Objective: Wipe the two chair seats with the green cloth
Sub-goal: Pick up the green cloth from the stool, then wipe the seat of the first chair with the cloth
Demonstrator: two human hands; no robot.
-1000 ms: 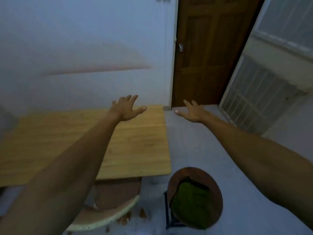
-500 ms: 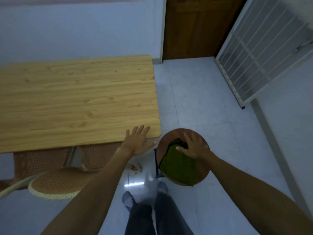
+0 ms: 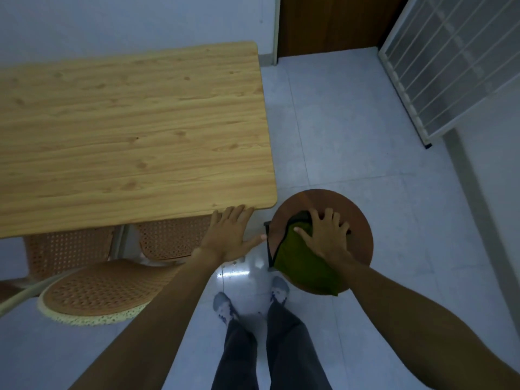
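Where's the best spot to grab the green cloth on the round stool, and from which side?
Gather the middle of the green cloth from above, likely best: it lies flat and folded on the round stool, and the right hand already rests spread on its far end.

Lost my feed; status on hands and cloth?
Right hand flat on green cloth, on round stool seat. Left hand open, empty, by table corner. Nothing blocking.

Bare forearms, no sleeves; dark grey trousers (image 3: 270, 350); grey socks (image 3: 223, 305) with darker blotches on both feet.
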